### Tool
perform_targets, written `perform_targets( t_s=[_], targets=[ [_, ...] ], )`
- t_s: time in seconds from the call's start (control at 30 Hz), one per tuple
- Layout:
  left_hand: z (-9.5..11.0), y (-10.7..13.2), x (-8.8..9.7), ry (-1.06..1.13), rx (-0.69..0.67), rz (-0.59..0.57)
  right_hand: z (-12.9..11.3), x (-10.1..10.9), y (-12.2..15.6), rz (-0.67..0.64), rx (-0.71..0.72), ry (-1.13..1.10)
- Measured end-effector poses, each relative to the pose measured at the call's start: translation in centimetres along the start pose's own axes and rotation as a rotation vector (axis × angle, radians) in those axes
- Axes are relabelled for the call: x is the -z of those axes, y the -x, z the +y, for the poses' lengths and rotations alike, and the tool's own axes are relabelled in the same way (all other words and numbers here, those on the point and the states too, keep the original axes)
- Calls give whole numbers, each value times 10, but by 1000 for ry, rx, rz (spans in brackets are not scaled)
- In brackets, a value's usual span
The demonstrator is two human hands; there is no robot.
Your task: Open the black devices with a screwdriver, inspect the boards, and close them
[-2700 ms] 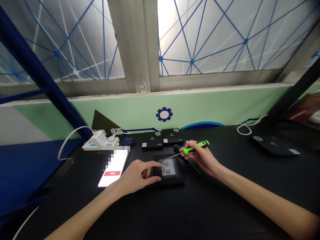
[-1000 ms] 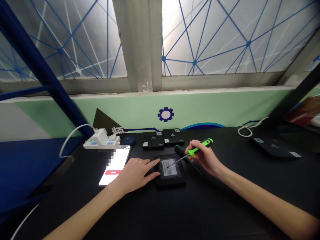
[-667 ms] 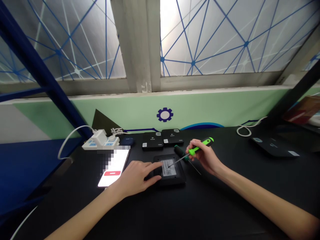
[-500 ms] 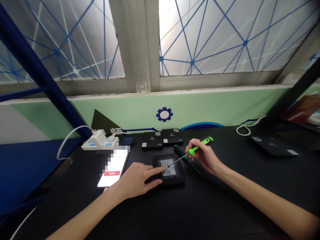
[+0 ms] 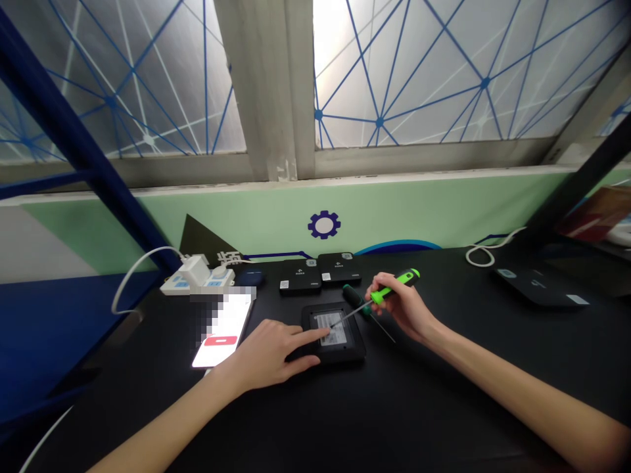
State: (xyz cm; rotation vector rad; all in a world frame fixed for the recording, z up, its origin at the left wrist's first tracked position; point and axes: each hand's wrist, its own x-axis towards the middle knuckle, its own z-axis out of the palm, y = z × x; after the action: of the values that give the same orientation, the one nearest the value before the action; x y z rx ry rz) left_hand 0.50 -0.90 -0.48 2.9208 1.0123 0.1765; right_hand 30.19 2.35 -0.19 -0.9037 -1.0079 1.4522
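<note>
One green-handled screwdriver (image 5: 394, 287) set down on a flat black unit (image 5: 335, 355)

From the head camera, the unit lies label-side up on the dark surface (image 5: 444, 407), between both hands, where each can reach it. The right hand (image 5: 397, 305) is closed narrowly around the screwdriver's handle, its wrist raised and its forearm running in from the lower right. That pencil-like hold slants the thin shaft (image 5: 352, 315) down onto the pale label (image 5: 326, 326). Whether the tip sits in a screw head cannot be told at this size. The left hand (image 5: 266, 355) holds nothing and lies open, with its index finger (image 5: 300, 337) stretched towards the label and its thumb by the unit's lower edge, a pose that seems to brace the unit against the tool's pressure. A dark-handled screwdriver (image 5: 353, 299) lies just beside the unit. Beyond it sit a black box (image 5: 300, 276) and its twin (image 5: 339, 267), with a lit smartphone (image 5: 221, 335) and a power strip (image 5: 197, 282) off to the left.
</note>
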Motion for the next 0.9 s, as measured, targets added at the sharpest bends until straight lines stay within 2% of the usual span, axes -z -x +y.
perform_targets(
  t_s=[0.27,0.53,0.9],
  targets=[
    [1,0,2,-21,-11,28,-7,2,-1,21,36,13],
    [2,0,0,-12,14,31,-15,5,-4,84,153,45],
    [2,0,1,35,36,23,-15,6,-4,75,206,35]
  ],
)
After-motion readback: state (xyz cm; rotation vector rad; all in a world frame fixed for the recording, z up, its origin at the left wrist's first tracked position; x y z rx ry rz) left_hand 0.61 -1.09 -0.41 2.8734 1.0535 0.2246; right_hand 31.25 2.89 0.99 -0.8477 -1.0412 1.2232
